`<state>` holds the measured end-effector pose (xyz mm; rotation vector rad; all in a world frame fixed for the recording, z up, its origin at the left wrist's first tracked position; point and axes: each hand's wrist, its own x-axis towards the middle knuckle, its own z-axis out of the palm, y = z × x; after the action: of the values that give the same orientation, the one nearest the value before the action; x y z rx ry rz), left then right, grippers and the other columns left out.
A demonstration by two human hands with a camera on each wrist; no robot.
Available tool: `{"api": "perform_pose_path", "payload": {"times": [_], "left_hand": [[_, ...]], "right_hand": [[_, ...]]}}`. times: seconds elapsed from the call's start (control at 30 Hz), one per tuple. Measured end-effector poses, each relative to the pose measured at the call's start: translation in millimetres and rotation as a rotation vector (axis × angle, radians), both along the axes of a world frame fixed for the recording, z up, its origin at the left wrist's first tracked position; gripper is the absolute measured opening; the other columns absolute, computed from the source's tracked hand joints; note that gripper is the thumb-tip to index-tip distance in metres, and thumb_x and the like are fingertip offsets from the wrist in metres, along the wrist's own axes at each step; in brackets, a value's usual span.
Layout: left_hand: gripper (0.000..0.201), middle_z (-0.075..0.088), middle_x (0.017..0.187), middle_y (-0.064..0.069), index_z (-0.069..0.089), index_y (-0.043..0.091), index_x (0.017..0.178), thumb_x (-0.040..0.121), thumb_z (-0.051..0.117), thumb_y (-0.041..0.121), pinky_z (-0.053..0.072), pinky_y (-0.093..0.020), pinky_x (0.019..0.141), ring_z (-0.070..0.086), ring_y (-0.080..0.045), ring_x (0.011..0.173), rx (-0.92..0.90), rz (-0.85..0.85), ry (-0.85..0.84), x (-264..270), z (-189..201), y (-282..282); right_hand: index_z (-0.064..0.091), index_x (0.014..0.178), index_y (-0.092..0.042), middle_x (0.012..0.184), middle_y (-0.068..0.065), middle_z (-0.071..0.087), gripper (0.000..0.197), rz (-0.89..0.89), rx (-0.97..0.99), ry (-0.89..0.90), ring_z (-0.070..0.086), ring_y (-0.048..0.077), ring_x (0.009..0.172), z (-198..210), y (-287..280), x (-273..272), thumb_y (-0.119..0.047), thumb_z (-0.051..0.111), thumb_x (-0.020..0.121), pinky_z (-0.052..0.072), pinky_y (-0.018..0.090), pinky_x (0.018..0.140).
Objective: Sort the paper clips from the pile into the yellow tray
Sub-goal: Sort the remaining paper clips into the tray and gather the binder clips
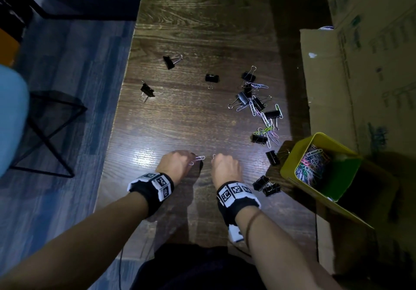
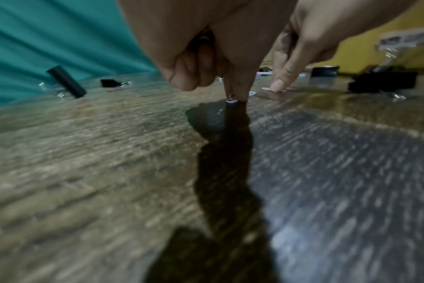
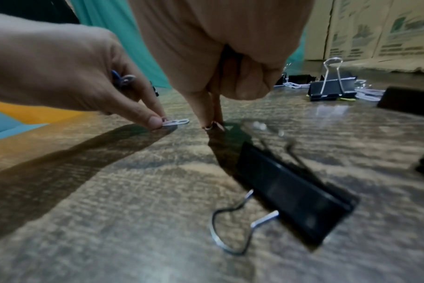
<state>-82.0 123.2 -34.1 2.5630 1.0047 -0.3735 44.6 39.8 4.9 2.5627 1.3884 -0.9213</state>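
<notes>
On the dark wooden table [image 1: 191, 114], my left hand [image 1: 191, 159] pinches a pale paper clip [image 1: 199, 158] against the surface. The right wrist view shows that clip [image 3: 176, 122] under the left fingertips [image 3: 155, 121], with more clips [image 3: 122, 78] tucked in the curled fingers. My right hand [image 1: 215, 158] is just beside it, finger and thumb [image 3: 212, 114] pinching another clip [image 3: 209, 127] on the wood. The pile [image 1: 265, 114] of coloured paper clips mixed with black binder clips lies farther right. The yellow tray [image 1: 292, 154], holding several clips, stands at the right edge.
Loose black binder clips lie around: far left [image 1: 147, 90], centre [image 1: 212, 78], and by the tray [image 1: 266, 185]. One large binder clip [image 3: 291, 191] is just below my right wrist. Cardboard boxes [image 1: 337, 76] wall the right side. The table's left edge drops to blue floor.
</notes>
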Motion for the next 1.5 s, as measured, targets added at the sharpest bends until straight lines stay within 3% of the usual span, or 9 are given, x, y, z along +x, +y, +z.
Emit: {"api": "perform_pose_path", "payload": {"times": [0.17,0.4,0.7,0.9,0.97,1.1,1.23,1.37,1.5], "left_hand": [[0.027,0.058,0.116,-0.011,0.049,0.007,0.118,0.095,0.041,0.019,0.045,-0.038,0.083,0.054,-0.029,0.108,0.020,-0.129,0.162,10.2,7.9,-6.7],[0.021,0.066,0.095,-0.019,0.057,0.010,0.104,0.088,0.051,0.022,0.046,-0.035,0.070,0.061,-0.036,0.087,-0.195,-0.007,0.029,12.1,15.9,13.1],[0.024,0.063,0.103,-0.021,0.052,0.005,0.105,0.090,0.048,0.023,0.042,-0.033,0.072,0.059,-0.036,0.094,-0.286,-0.034,0.144,23.1,26.8,15.5],[0.025,0.055,0.059,-0.008,0.053,0.013,0.065,0.076,0.048,0.036,0.034,-0.032,0.055,0.050,-0.024,0.056,-0.640,0.320,-0.147,67.8,46.8,19.7],[0.025,0.044,0.043,0.006,0.047,0.017,0.061,0.085,0.048,0.024,0.024,-0.024,0.045,0.035,-0.012,0.040,-0.868,0.437,-0.295,99.9,58.8,9.9],[0.028,0.030,0.048,0.001,0.042,0.018,0.061,0.087,0.043,0.007,0.015,-0.011,0.041,0.022,-0.009,0.041,-1.157,0.380,-0.409,173.8,92.2,-27.5],[0.025,0.045,0.052,-0.002,0.046,0.018,0.061,0.083,0.056,0.009,0.030,-0.024,0.045,0.040,-0.014,0.045,-0.863,0.072,-0.361,230.3,107.0,-71.4],[0.006,0.065,0.081,-0.006,0.060,0.019,0.083,0.079,0.065,0.019,0.049,-0.028,0.071,0.060,-0.022,0.074,-0.551,-0.124,-0.231,250.5,102.8,-98.0],[0.041,0.068,0.107,-0.008,0.056,0.025,0.123,0.083,0.061,0.021,0.050,-0.030,0.086,0.063,-0.026,0.095,-0.472,-0.310,-0.183,250.9,97.1,-100.9]], "right_hand": [[0.060,0.103,-0.003,0.106,0.020,0.064,0.024,-0.043,-0.005,0.046,0.059,0.035,0.104,1.1,2.5,-3.1,0.000,0.040,0.092,0.047,0.039,0.082],[0.070,0.095,-0.010,0.103,0.014,0.069,0.018,-0.462,0.011,0.227,0.065,0.028,0.096,-8.7,9.6,8.3,-0.025,0.064,0.087,0.047,0.026,0.074],[0.060,0.111,-0.003,0.116,0.019,0.061,0.031,-0.236,-0.041,0.209,0.057,0.034,0.109,-7.3,6.4,8.5,-0.028,0.053,0.093,0.048,0.034,0.086],[0.066,0.083,-0.011,0.094,0.014,0.068,0.018,-0.471,0.224,0.367,0.063,0.029,0.092,29.9,-14.0,46.0,-0.027,0.058,0.087,0.048,0.031,0.076],[0.066,0.077,-0.014,0.086,0.009,0.069,0.015,-0.590,0.419,0.416,0.063,0.024,0.084,50.3,-29.0,72.6,-0.023,0.060,0.087,0.047,0.030,0.076],[0.054,0.057,-0.020,0.058,-0.002,0.055,0.030,-0.787,0.651,0.358,0.050,0.018,0.060,71.3,-75.1,135.3,-0.019,0.058,0.086,0.039,0.029,0.065],[0.047,0.052,-0.018,0.053,-0.001,0.049,0.032,-0.885,0.520,0.191,0.046,0.023,0.061,69.9,-117.3,177.2,-0.022,0.056,0.083,0.035,0.028,0.062],[0.066,0.084,-0.016,0.089,0.012,0.069,0.012,-0.798,0.297,0.109,0.062,0.028,0.087,60.7,-139.1,190.8,-0.024,0.058,0.088,0.045,0.030,0.075],[0.065,0.111,-0.014,0.096,0.012,0.069,0.026,-0.703,0.250,0.150,0.062,0.028,0.093,61.0,-138.9,187.5,-0.017,0.057,0.087,0.040,0.024,0.073]]}}
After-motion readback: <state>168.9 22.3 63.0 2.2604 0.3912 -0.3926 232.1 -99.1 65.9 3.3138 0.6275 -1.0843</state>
